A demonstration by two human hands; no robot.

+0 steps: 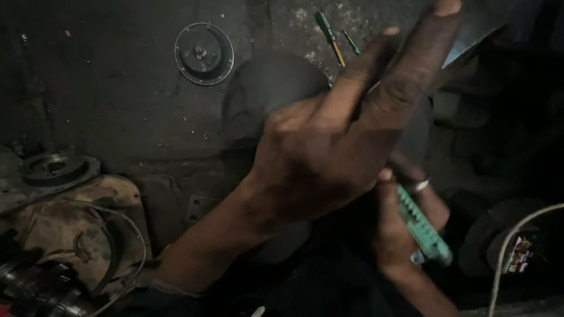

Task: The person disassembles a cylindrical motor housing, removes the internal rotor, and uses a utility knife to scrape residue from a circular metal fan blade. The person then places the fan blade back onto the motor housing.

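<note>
Grime covered the dark floor [117, 117], and at the far left a ring-shaped metal part [54, 167] lay beside a dirty cloth [64, 229] with a thin wire [126, 235] looping over it. Further along, near the top, a round black disc [204, 53] sat flat, well apart from the hands. Next came the left hand [329, 152], reaching across the middle with its fingers [411, 64] stretched out and pressed against a large, dark rounded housing [264, 88]; it seemed to steady the part rather than grip it, fingers unclenched. Above it, two small screwdrivers [330, 36] with green handles lay loose on the floor. Lower and to the right, the right hand [405, 223], a ring on one finger, was closed round a green-handled screwdriver [424, 226], whose tip was hidden behind the left hand. At the far right a white cable [517, 235] curved past another dark round part [499, 240].

Because the tool's tip worked out of sight close to the left palm, a slip on the greasy metal could, in my judgement, have driven it into that hand. The housing, only braced and not clamped, might also have rolled. Motion blur and dim light made finer contact impossible to tell.
</note>
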